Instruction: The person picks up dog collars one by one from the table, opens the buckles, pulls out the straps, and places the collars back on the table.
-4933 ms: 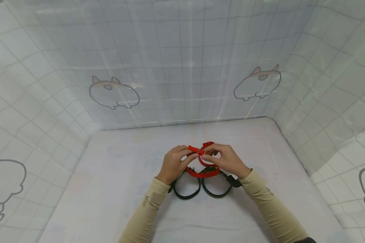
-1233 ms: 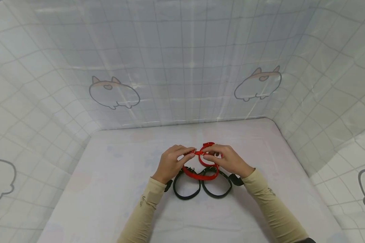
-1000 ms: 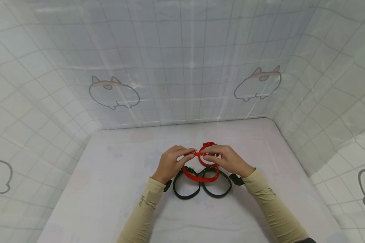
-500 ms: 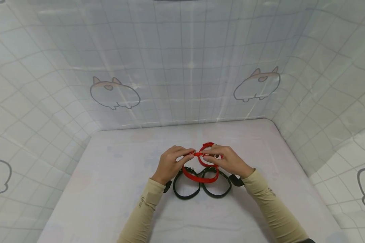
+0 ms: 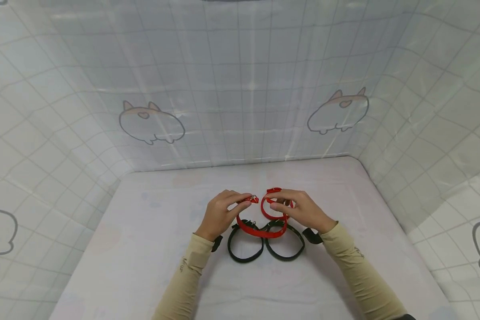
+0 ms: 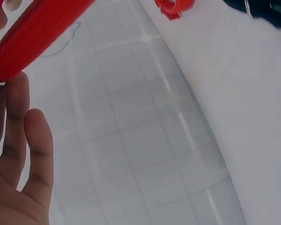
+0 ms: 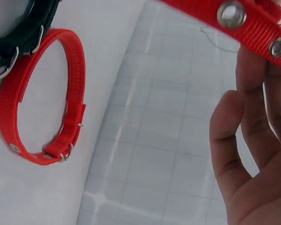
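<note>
A red webbing collar (image 5: pixel 260 234) hangs as an unfastened loop between the two hands. My left hand (image 5: pixel 220 218) pinches its metal buckle end (image 5: pixel 254 199). With thumb and fingers my right hand (image 5: pixel 302 210) holds the other end, where metal eyelets (image 7: pixel 232 14) show in the right wrist view. A gap separates the two ends. In the left wrist view the red strap (image 6: pixel 42 35) runs up from the fingertips. Behind the right hand, a second red collar (image 7: pixel 76 70) lies buckled into a ring on the table.
Two dark green collars, a left one (image 5: pixel 245 260) and a right one (image 5: pixel 286 258), lie side by side as rings on the table, below the held collar. The white table (image 5: pixel 144 249) is enclosed by grid-patterned sheets (image 5: pixel 240 111) at the back and sides.
Earlier the two ends of the red collar were together between the hands. Now they are apart: the left hand has moved slightly left with the buckle end, the right hand keeps the eyelet end.
</note>
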### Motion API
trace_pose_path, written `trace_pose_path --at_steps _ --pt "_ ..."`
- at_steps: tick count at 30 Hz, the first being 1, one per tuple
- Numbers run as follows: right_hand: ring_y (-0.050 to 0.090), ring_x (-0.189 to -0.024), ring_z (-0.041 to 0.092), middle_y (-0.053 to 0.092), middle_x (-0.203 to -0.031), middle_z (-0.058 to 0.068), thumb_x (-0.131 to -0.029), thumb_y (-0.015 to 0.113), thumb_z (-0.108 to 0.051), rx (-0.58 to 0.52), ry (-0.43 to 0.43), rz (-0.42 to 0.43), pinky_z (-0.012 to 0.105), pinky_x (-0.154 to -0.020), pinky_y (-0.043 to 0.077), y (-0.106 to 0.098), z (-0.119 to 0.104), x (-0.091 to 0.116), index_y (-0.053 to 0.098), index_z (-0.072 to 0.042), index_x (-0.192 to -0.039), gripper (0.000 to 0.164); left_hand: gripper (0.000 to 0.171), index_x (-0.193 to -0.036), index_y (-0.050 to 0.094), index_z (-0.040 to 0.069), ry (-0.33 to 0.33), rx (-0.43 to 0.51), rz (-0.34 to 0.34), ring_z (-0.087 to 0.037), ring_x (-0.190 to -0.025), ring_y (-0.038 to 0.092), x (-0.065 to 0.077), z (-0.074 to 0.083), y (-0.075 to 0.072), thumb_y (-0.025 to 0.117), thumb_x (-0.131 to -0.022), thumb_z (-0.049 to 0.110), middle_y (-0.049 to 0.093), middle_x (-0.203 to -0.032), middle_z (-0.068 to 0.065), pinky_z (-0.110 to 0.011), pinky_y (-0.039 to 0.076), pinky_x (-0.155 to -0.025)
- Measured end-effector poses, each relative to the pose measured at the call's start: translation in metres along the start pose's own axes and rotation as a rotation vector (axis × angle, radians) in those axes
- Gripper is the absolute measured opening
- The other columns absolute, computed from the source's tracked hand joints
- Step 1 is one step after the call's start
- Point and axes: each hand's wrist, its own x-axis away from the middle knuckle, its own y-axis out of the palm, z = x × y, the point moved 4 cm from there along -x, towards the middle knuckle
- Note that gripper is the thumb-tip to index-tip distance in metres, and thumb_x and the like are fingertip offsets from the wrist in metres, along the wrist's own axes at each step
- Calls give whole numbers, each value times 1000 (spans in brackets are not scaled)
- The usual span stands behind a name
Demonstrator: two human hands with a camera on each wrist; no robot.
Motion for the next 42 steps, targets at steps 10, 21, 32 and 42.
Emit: trace_pose_path --at_steps 10,21,32,42 --pt "54 -83 6 64 -97 -14 -86 67 -34 77 3 100 27 -67 48 -15 10 -5 66 -21 -116 33 34 -116 68 24 -14 -81 -15 -4 -82 55 -7 -20 -12 69 -84 34 68 -92 11 -25 47 -72" --pt "58 -96 7 65 -104 -12 -77 77 -12 124 -47 300 37 -80 48 -42 36 -16 67 -20 -113 38 43 -127 59 26 -153 -93 -11 -6 -91 55 -15 -62 -22 67 -86 34 65 -99 11 -28 47 -74" --pt "58 -98 10 65 -106 -7 -80 74 -14 211 13 357 39 -81 48 -53 70 -26 66 -15 -113 34 47 -133 52 32 -277 -96 -57 -8 -95 57 -25 -109 -18 61 -87 42 63 -114 9 -33 49 -78" --pt "58 -97 17 65 -105 -2 -85 70 -17 234 84 341 41 -82 46 -63 90 -43 64 -12 -114 31 43 -129 56 29 -312 -50 -91 -10 -95 58 -41 -131 -14 61 -88 40 63 -113 8 -33 48 -77"
